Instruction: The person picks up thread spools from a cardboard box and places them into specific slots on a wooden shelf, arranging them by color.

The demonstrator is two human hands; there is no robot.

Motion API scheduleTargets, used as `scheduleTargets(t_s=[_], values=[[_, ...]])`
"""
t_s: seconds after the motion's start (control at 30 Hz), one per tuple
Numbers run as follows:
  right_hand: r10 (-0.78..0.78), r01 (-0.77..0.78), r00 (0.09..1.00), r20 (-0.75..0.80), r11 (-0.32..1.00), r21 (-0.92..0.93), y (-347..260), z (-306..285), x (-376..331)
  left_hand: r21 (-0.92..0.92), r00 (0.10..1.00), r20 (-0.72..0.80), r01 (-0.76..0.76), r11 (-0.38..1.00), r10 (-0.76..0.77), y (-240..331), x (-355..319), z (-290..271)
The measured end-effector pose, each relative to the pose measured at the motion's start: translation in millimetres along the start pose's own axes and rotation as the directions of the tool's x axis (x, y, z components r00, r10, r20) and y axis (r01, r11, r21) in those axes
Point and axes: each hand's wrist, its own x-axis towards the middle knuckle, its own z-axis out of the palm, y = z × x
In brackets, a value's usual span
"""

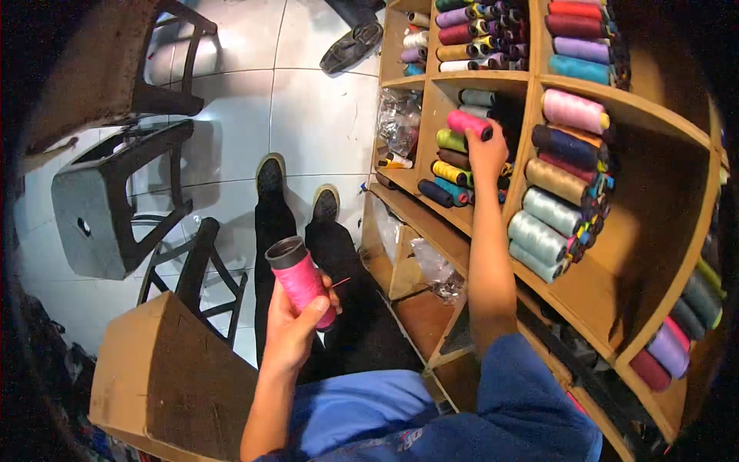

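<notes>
My left hand (296,327) grips a bright pink thread spool (302,279) with a dark hollow core, held upright in front of me above my legs. My right hand (487,156) reaches into a compartment of the wooden shelf (493,75) and holds a second pink spool (469,124) lying on its side, on top of a stack of green, brown, yellow, teal and navy spools (450,165). Both sleeves are blue.
The shelf's other compartments hold many spools lying on their sides, in pink, navy, tan, pale teal and purple (562,177). Plastic bags (399,119) fill a left compartment. A dark plastic stool (100,208) stands on the white tiled floor, a cardboard box (165,377) at lower left.
</notes>
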Motion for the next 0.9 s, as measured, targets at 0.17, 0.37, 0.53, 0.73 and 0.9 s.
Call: scheduleTargets(t_s=[0.17, 0.37, 0.53, 0.73, 0.9], values=[[0.108, -0.073, 0.982, 0.153, 0.973, -0.219, 24.0, 45.8, 30.7, 0.100, 0.994, -0.100, 0.057, 0.993, -0.047, 34.2, 29.2, -10.7], [0.072, -0.023, 0.985, 0.156, 0.956, -0.292, 47.0, 68.6, 34.6, 0.170, 0.993, -0.118, 0.034, 0.985, -0.014, 63.2, 58.6, -13.6], [0.014, -0.007, 1.000, 0.012, 0.889, -0.458, 21.6, 67.0, 30.7, 0.232, 0.994, -0.103, 0.070, 0.970, -0.047, 71.7, 77.4, -4.3], [-0.091, -0.363, 0.663, 0.743, 0.829, 0.426, -74.0, 10.3, -6.6, 0.010, 0.996, -0.089, 0.010, 1.000, -0.009, 54.5, 140.8, 36.2], [-0.278, -0.464, 0.575, 0.770, 0.664, 0.586, -158.8, -21.2, -83.6, -0.222, 0.999, -0.037, -0.047, 0.974, 0.040, 40.2, 184.3, 65.4]])
